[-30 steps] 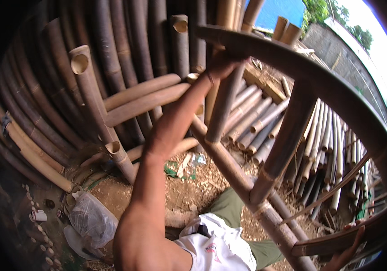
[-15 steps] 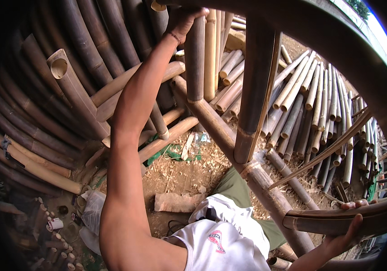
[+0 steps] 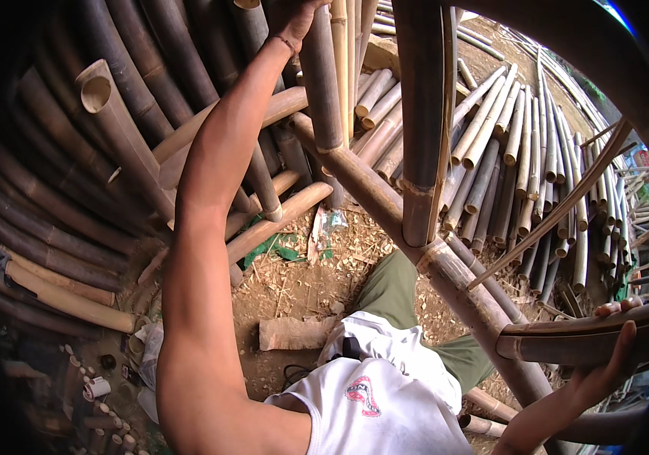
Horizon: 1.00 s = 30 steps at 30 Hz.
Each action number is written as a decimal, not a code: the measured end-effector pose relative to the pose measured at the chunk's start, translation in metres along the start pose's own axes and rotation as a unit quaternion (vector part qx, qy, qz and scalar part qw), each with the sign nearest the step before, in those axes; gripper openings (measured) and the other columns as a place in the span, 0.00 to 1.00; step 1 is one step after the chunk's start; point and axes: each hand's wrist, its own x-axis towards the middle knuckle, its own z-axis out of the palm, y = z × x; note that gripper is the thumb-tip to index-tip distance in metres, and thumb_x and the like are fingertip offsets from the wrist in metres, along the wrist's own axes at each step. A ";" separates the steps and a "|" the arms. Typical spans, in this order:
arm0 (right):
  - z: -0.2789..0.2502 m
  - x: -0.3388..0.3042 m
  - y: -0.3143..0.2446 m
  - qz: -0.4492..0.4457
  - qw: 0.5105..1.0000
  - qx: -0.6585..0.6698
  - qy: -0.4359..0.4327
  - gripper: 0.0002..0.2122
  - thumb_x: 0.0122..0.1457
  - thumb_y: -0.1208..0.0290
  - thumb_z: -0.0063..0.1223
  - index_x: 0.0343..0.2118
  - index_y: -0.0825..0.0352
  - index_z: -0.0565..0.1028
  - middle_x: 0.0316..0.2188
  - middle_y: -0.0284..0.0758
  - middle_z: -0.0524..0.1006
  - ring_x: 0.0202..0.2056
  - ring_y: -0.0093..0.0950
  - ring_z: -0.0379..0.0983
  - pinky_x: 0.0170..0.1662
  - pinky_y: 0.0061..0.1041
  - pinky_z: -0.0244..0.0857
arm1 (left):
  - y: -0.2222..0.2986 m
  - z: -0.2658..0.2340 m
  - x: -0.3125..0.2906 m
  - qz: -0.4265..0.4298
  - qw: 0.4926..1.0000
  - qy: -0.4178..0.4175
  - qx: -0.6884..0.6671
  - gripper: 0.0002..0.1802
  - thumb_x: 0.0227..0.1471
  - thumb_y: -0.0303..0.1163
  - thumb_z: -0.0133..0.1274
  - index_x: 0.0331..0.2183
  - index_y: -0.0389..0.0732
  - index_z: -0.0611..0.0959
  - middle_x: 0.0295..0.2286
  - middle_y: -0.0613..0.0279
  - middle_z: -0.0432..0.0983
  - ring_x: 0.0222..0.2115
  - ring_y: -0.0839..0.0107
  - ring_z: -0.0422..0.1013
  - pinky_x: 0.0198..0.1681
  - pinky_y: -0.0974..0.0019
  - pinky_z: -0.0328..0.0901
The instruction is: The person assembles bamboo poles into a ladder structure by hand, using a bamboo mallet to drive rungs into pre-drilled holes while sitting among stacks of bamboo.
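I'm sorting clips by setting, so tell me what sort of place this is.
Most likely a bamboo workshop or work yard: cut bamboo poles lie piled together, pale shavings are scattered over the dirt, and a jointed bamboo frame is in front of the person.

Dirt ground (image 3: 264,371) is pretty messy with wood shavings (image 3: 290,292). Also got a brown slab (image 3: 294,334), green scraps (image 3: 270,248) and piled bamboo poles (image 3: 518,155).

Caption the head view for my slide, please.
Left hand, partly cropped, high beside a tubular brown bamboo frame; right hand grips its curved dark-brown rail.
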 end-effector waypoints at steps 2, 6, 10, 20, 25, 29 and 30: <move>-0.010 0.001 0.004 -0.005 1.000 -0.005 -0.026 0.33 0.54 0.69 0.58 0.60 0.70 0.53 0.42 0.39 0.65 0.41 0.28 0.66 0.48 0.29 0.65 | 0.001 0.002 -0.002 0.012 0.998 0.005 0.064 0.18 0.43 0.41 0.61 0.33 0.38 0.81 0.24 0.64 0.77 0.23 0.72 0.73 0.28 0.68 0.70; -0.006 -0.001 0.008 -0.018 0.999 0.019 -0.035 0.33 0.55 0.69 0.58 0.60 0.70 0.55 0.43 0.39 0.66 0.41 0.28 0.67 0.48 0.29 0.66 | -0.020 -0.010 -0.002 -0.052 0.998 0.022 0.006 0.19 0.43 0.40 0.62 0.35 0.38 0.81 0.27 0.62 0.77 0.26 0.72 0.74 0.31 0.67 0.70; 0.007 0.006 0.005 -0.021 0.999 0.023 -0.043 0.32 0.55 0.70 0.58 0.60 0.70 0.55 0.44 0.39 0.67 0.40 0.27 0.68 0.47 0.28 0.66 | -0.041 -0.034 0.014 -0.081 0.997 -0.016 -0.011 0.18 0.44 0.45 0.61 0.33 0.42 0.80 0.26 0.64 0.76 0.26 0.74 0.73 0.33 0.67 0.69; 0.004 0.032 -0.001 0.004 1.000 -0.020 0.004 0.18 0.60 0.66 0.54 0.50 0.69 0.68 0.38 0.36 0.73 0.35 0.24 0.70 0.39 0.21 0.65 | -0.024 -0.013 0.017 0.054 0.998 0.020 0.009 0.16 0.41 0.41 0.63 0.31 0.42 0.81 0.25 0.65 0.76 0.25 0.75 0.73 0.32 0.67 0.70; 0.006 0.035 0.009 0.051 0.998 -0.021 0.013 0.17 0.58 0.63 0.57 0.45 0.68 0.72 0.30 0.35 0.75 0.33 0.24 0.73 0.36 0.21 0.66 | -0.017 -0.007 0.012 0.038 0.988 0.061 0.135 0.18 0.40 0.41 0.61 0.33 0.40 0.84 0.30 0.65 0.78 0.33 0.73 0.72 0.41 0.67 0.67; -0.010 0.040 0.014 0.054 0.997 -0.051 0.027 0.19 0.57 0.61 0.58 0.46 0.68 0.72 0.31 0.35 0.75 0.34 0.25 0.73 0.37 0.22 0.67 | -0.010 -0.007 0.010 0.117 0.981 0.047 0.149 0.17 0.42 0.41 0.59 0.34 0.40 0.84 0.33 0.61 0.80 0.38 0.71 0.73 0.45 0.66 0.66; -0.031 0.046 0.011 0.054 0.997 -0.047 0.030 0.19 0.57 0.61 0.58 0.47 0.68 0.72 0.34 0.35 0.75 0.35 0.25 0.73 0.38 0.23 0.67 | -0.009 -0.001 0.009 0.079 0.986 0.037 0.141 0.20 0.41 0.41 0.59 0.36 0.38 0.82 0.36 0.57 0.80 0.39 0.67 0.74 0.46 0.65 0.66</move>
